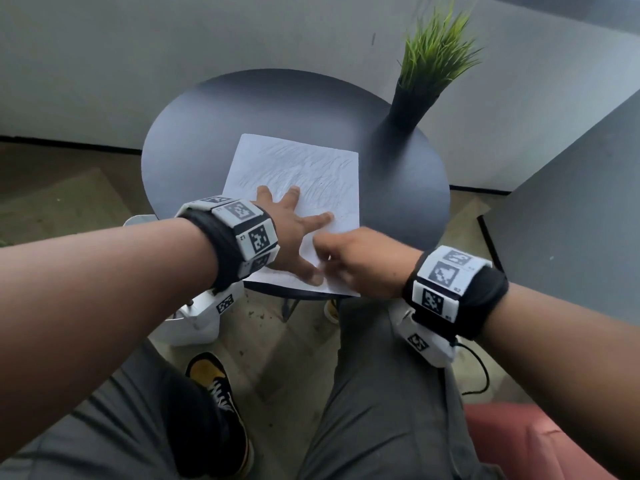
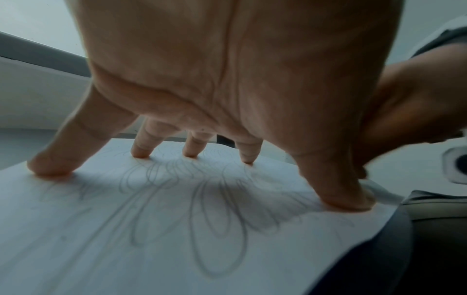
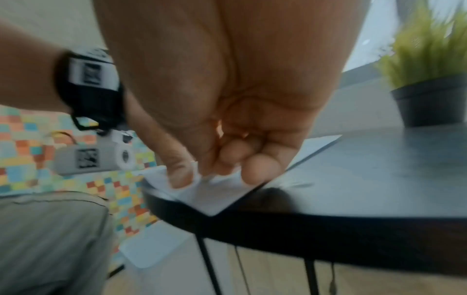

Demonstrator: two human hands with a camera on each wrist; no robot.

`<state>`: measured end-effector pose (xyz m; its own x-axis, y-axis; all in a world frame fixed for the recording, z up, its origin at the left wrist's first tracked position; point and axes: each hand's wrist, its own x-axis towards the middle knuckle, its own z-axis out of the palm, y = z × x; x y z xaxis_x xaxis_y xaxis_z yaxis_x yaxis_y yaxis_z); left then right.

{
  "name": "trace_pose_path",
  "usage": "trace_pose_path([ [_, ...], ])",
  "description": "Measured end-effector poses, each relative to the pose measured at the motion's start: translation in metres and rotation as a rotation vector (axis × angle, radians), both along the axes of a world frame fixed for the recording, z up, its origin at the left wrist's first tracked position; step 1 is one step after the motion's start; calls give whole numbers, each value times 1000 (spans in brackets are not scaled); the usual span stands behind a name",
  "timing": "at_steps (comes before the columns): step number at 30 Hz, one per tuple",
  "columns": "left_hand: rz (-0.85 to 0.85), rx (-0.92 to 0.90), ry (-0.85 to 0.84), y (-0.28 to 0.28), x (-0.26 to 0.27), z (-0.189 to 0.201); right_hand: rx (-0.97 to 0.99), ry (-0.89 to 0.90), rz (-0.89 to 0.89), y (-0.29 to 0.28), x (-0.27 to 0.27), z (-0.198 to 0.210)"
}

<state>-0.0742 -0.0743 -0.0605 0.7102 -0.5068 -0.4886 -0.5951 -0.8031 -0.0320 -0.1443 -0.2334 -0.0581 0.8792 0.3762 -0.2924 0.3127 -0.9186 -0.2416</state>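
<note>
A white sheet of paper [image 1: 304, 168] covered in grey pencil scribbles lies on a round dark table [image 1: 398, 188]. Its near corner overhangs the table's front edge. My left hand [image 1: 301, 237] is spread flat on the sheet, fingertips [image 2: 141, 153] and thumb pressing it down. My right hand [image 1: 349, 261] is curled at the sheet's near right edge, just right of the left thumb. In the right wrist view its thumb and fingers [image 3: 260, 169] pinch a small white piece [image 3: 198, 176] against the paper [image 3: 220, 201]. Whether that piece is an eraser or a paper fold is unclear.
A black pot of green grass [image 1: 426, 74] stands at the table's far right edge. A grey panel [image 1: 571, 202] rises to the right. A white container [image 1: 194, 323] sits on the floor under the table's left side. My knees are below the table edge, beside a red seat [image 1: 536, 441].
</note>
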Motion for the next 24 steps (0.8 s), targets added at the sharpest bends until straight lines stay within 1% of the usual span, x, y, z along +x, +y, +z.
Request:
trace_pose_path([
  [1,0,4,1,0,0,0,20,45,34,0,-3,2],
  [2,0,12,1,-1,-1,1,37,75,-9,-3,0,5],
  [4,-7,43,-9,-3,-3,5,65,105,-195,-16,12,10],
  [6,-25,77,-30,-2,-1,10,79,112,-302,-27,20,7],
  [11,-119,103,-81,6,13,17,88,167,-344,-31,31,6],
  [13,-107,79,-36,10,15,12,72,118,-391,-25,37,9],
  [15,-66,45,27,14,15,6,32,18,-437,-14,37,8],
  [16,-58,32,40,15,15,4,10,-23,-412,-5,33,6],
  [17,-56,23,47,16,16,2,-2,-49,-337,3,28,4],
  [18,-56,20,53,16,16,2,0,-48,-217,12,23,3],
  [19,-57,21,56,16,16,1,10,-7,-81,19,16,4],
  [20,-60,25,52,16,17,1,18,65,14,21,14,8],
  [21,-63,30,47,15,17,1,19,119,41,17,18,11],
  [22,-67,33,43,15,17,1,14,125,5,10,27,12],
  [24,-78,38,34,14,17,1,-2,35,-240,-7,45,9],
])
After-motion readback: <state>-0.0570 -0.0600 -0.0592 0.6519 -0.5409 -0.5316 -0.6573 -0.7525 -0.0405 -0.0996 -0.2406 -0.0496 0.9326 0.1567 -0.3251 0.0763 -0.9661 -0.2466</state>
